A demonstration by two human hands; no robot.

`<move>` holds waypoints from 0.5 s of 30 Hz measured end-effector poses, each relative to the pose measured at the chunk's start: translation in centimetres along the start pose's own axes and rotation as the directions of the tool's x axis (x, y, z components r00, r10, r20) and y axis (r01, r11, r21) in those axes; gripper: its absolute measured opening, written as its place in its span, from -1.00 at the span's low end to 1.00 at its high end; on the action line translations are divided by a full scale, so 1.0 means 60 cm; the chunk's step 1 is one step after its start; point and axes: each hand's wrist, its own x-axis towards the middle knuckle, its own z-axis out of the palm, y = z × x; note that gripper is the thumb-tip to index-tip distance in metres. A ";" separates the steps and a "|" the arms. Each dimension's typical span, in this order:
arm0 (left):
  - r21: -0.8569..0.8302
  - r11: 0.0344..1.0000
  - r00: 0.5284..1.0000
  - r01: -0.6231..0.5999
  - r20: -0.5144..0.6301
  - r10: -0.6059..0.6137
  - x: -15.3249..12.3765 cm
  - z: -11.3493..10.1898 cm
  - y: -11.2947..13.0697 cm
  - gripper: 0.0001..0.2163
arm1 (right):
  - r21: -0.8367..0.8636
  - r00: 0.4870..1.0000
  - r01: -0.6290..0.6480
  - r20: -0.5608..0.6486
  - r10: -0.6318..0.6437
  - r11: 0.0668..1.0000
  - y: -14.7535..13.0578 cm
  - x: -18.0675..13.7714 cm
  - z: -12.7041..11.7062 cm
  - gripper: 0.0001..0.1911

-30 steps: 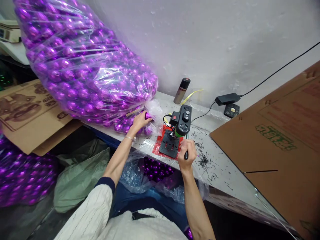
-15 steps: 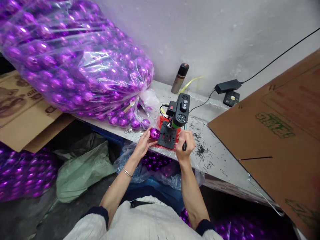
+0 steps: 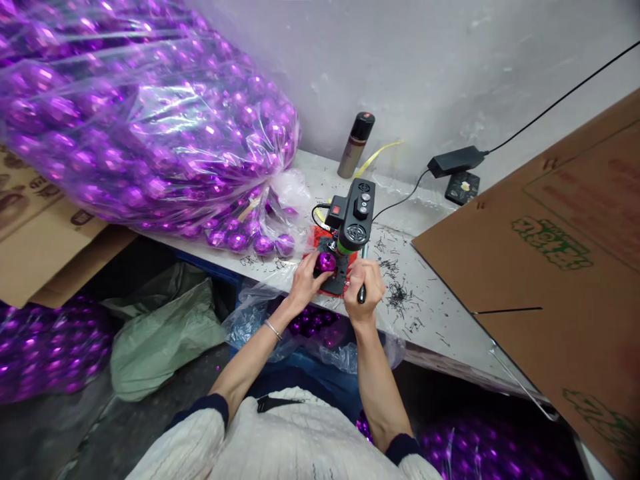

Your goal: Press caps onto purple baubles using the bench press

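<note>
Between the thumb and fingers of my left hand (image 3: 306,279) is a shiny purple mirror-faceted ball (image 3: 327,261). That ball is over the dark base plate (image 3: 331,286) of a small black bench drill press (image 3: 357,215), close below its head. My right hand (image 3: 365,287) is closed around the black-ended lever handle (image 3: 361,294) at the machine's right side. A red sheet (image 3: 320,235) shows under the base. The drill's tip is hidden, so I cannot tell whether it touches the ball.
A large clear bag of purple balls (image 3: 200,133) leans at the left, loose balls (image 3: 263,244) by its mouth. Behind the machine stand a spray can (image 3: 357,145) and a power adapter (image 3: 457,161). Dark shavings (image 3: 399,293) litter the bench; a cardboard box (image 3: 555,267) juts in from the right.
My left hand has carried the purple ball rightward, from beside the base plate to under the machine's head. My right hand stays on the lever handle.
</note>
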 end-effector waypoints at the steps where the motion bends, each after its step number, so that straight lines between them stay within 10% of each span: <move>1: 0.049 0.998 0.999 -0.042 -0.009 0.042 -0.002 0.003 0.000 -0.49 | -0.002 1.000 0.000 0.002 0.000 1.000 0.000 0.000 0.000 -0.76; 15: -0.012 0.995 0.995 -0.100 -0.001 0.100 -0.005 0.033 0.005 -0.50 | 0.004 1.000 -0.017 -0.002 0.017 1.000 -0.002 -0.004 -0.001 -0.77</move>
